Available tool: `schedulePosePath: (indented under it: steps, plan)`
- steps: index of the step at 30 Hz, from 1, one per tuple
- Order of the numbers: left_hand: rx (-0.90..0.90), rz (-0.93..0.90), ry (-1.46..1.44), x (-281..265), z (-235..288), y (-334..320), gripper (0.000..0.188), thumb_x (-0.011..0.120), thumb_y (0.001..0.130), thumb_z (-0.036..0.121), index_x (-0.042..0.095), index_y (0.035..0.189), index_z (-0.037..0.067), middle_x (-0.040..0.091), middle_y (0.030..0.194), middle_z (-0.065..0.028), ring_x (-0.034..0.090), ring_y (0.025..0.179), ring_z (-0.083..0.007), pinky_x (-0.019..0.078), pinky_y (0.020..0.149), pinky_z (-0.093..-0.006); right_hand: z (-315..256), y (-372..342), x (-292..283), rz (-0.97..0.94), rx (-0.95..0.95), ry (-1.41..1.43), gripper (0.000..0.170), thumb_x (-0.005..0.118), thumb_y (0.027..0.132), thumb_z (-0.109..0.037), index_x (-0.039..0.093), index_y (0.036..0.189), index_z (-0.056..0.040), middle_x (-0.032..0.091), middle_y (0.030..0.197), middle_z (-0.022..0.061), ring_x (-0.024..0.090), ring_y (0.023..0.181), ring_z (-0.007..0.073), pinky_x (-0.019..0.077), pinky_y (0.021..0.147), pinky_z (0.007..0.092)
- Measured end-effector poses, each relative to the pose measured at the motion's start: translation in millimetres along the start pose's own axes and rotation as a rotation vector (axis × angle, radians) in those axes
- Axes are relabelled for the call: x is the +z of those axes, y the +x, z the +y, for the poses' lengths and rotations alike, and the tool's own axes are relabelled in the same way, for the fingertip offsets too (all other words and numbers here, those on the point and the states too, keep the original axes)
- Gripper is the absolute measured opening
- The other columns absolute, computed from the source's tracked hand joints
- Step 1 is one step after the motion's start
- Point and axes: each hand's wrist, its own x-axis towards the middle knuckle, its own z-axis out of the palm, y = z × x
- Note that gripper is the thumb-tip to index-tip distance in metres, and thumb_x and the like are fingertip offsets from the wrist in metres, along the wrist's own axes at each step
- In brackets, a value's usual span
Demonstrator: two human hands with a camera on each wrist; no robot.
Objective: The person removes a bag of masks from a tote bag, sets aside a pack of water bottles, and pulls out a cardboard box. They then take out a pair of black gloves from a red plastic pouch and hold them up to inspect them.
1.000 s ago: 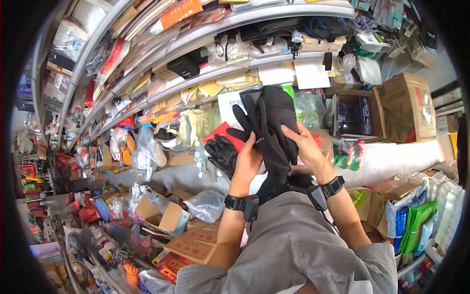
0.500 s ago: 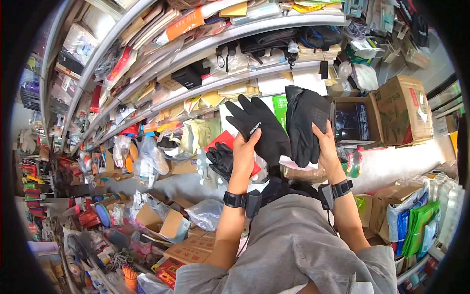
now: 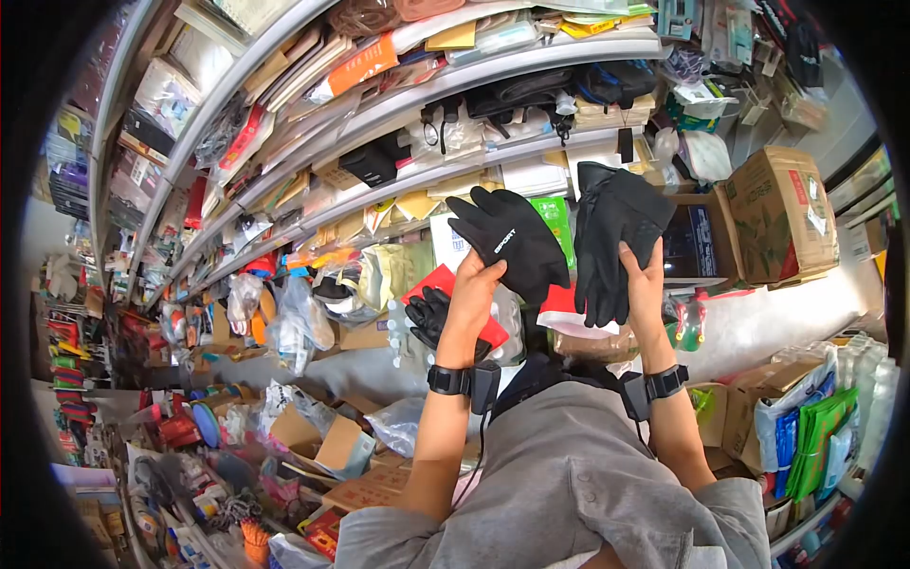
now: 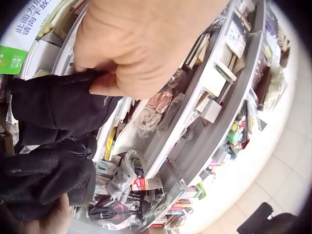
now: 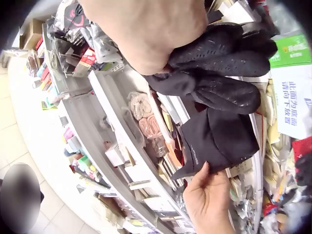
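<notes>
My left hand (image 3: pixel 476 296) pinches a black glove (image 3: pixel 523 248) by its edge, thumb on the near face beside white "SPORT" lettering. The glove's fingers point up and left. To its right, my right hand (image 3: pixel 645 292) grips another black glove (image 3: pixel 616 223), its cuff up and its fingers hanging down. Small raised grip marks show on those glove fingers (image 5: pixel 219 63) in the right wrist view. A gap separates the two gloves in the head view. Left of them, a black shiny glove (image 3: pixel 431 318) lies against a red packet (image 3: pixel 439 282), partly behind my left wrist.
Curved shelves (image 3: pixel 408 100) packed with bagged goods and papers run across the back. A brown cardboard box (image 3: pixel 782 218) stands at the right, with green and blue packets (image 3: pixel 810 441) below it. Opened cartons (image 3: pixel 322 436) and plastic bags crowd the lower left.
The gloves were bunched together between both hands a second ago; they have come apart, one in each hand. Since then the right hand has shifted right with its glove.
</notes>
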Motion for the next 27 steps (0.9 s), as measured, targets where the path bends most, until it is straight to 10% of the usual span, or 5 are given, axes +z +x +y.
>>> schedulePosePath:
  steps: [9,11,13,22,27]
  plan:
    - [0.136,-0.012,0.790,61,16,-9,0.046,0.053,0.092,0.012,0.042,0.135,-0.001,0.057,0.125,-0.0207,0.058,0.112,-0.0291,0.0420,0.098,-0.0342,11,-7,27,-0.011,-0.096,-0.368,0.041,0.055,0.098,-0.021,0.044,0.132,-0.0002,0.056,0.123,0.0097,0.053,0.109,0.0161,0.0423,0.095,0.0287]
    - [0.614,-0.056,1.118,82,-12,-9,0.051,0.056,0.087,0.006,0.041,0.135,-0.005,0.049,0.132,-0.0255,0.048,0.124,-0.0372,0.0377,0.104,-0.0411,-9,-16,37,-0.259,0.023,-0.048,0.053,0.056,0.097,-0.032,0.041,0.135,0.0018,0.052,0.127,0.0095,0.049,0.113,0.0159,0.0390,0.099,0.0303]
    - [0.589,-0.064,1.302,112,-7,-24,0.053,0.054,0.085,0.004,0.041,0.135,-0.004,0.046,0.133,-0.0274,0.043,0.125,-0.0431,0.0350,0.105,-0.0466,-10,-22,40,-0.242,0.166,0.101,0.047,0.056,0.097,-0.035,0.049,0.127,-0.0005,0.056,0.121,0.0046,0.052,0.108,0.0137,0.0425,0.093,0.0290]
    - [0.506,0.085,0.780,95,5,-26,0.013,0.058,0.092,0.006,0.065,0.103,0.002,0.065,0.109,-0.0073,0.063,0.094,-0.0148,0.0501,0.075,-0.0253,-12,-5,28,-0.166,0.408,0.364,0.040,0.058,0.096,-0.034,0.058,0.119,-0.0010,0.063,0.109,0.0034,0.060,0.094,0.0122,0.0489,0.082,0.0269]
    - [0.635,0.240,0.973,76,9,-11,0.025,0.067,0.086,0.011,0.061,0.110,0.004,0.061,0.112,-0.0086,0.060,0.101,-0.0215,0.0484,0.083,-0.0318,-7,-4,28,-0.146,0.359,0.329,0.039,0.059,0.096,-0.032,0.057,0.120,-0.0001,0.064,0.110,0.0045,0.061,0.095,0.0130,0.0493,0.082,0.0274]
